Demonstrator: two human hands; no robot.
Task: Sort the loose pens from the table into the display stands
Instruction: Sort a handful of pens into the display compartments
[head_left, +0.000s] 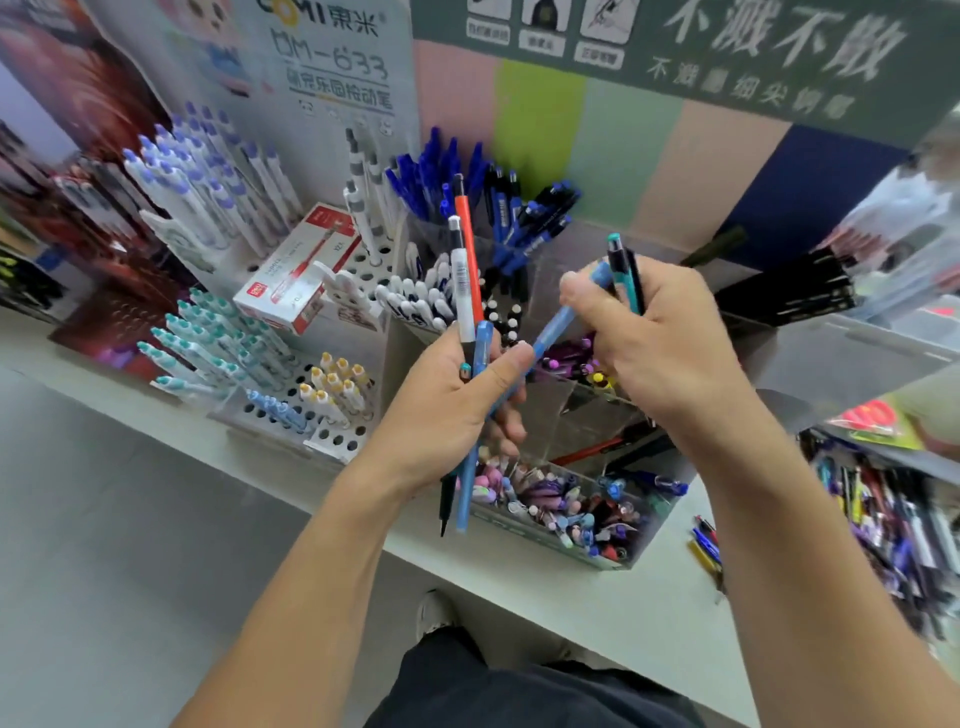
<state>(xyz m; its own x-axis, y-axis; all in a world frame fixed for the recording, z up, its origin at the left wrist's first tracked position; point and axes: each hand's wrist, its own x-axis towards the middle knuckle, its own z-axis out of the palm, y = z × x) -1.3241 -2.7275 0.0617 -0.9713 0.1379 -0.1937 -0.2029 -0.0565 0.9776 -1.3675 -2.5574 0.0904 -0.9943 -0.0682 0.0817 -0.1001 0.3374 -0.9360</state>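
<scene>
at nine o'clock the perforated stand (332, 415) bristles with capped pens. the left hand (452, 410) clutches a bundle of pens (467, 280), light, stiff and slick, best pinched mid-barrel. the right hand (660, 343) grasps a teal pen (623, 275) and pinches a light blue pen (558, 327). crowded clear bins (571, 509) below, loose pens (883, 530) at three o'clock.

- Orange pen (470, 249) and white pen (461, 280) stand upright.
- Light blue pen (558, 327) slants.
- Loose pens (883, 525) lie heaped at the table's right.
- Clear display stand (608, 415) holds mixed pens.
</scene>
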